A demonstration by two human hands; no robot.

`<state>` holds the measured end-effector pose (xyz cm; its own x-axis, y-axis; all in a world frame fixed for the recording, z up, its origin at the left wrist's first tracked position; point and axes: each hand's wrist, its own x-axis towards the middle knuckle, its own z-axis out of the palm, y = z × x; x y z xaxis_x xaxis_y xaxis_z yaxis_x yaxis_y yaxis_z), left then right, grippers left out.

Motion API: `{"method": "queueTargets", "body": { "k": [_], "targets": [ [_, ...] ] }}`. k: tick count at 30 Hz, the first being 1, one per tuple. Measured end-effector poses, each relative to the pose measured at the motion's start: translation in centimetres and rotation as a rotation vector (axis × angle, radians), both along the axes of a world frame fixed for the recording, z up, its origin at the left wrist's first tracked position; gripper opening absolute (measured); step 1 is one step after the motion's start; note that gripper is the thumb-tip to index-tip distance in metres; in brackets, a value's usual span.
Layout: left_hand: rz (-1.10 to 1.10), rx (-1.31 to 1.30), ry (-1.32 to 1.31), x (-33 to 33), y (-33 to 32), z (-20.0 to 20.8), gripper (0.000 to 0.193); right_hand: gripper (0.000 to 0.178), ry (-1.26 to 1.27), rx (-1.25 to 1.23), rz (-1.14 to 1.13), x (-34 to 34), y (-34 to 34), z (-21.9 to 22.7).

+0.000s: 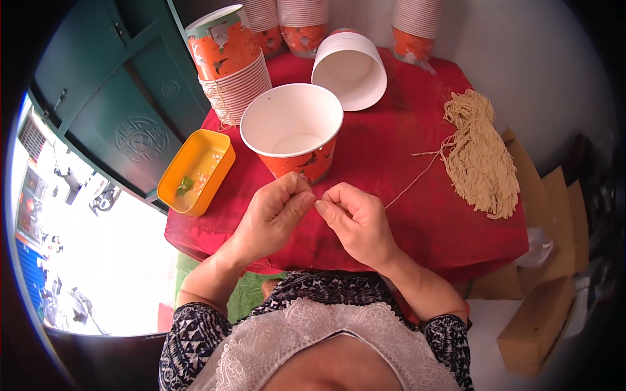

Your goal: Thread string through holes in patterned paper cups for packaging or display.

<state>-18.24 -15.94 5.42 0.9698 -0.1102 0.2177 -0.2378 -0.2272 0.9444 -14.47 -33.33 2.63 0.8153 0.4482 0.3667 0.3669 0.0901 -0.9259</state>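
My left hand (277,212) and my right hand (355,221) meet fingertip to fingertip over the red cloth (404,215), pinching a thin cream string (411,179) between them. The string runs right and up to a bundle of cream strings (479,153) lying on the cloth. Just beyond my hands stands an upright orange paper cup (293,127) with a white inside. A second paper cup (349,68) lies on its side behind it, mouth toward me.
A yellow plastic tray (195,173) sits at the cloth's left edge. Stacks of orange paper cups (235,65) line the back. A green metal door (111,98) is at left, cardboard boxes (541,313) at right.
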Motion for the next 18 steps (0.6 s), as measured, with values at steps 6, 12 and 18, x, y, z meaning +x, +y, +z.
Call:
{"method": "queueTargets", "body": {
  "k": [6, 12, 18],
  "targets": [
    [-0.1, 0.111, 0.083, 0.1, 0.5, 1.5, 0.005, 0.01, 0.102, 0.08, 0.048, 0.0, 0.0, -0.2],
    [-0.005, 0.242, -0.169, 0.6, 1.2, 1.5, 0.005, 0.014, 0.119, 0.18, -0.002, 0.1, 0.1, 0.0],
    [0.173, 0.126, -0.353, 1.6, 2.2, 3.3, 0.007, 0.019, 0.108, 0.205, -0.164, 3.0, 0.6, -0.5]
  ]
}}
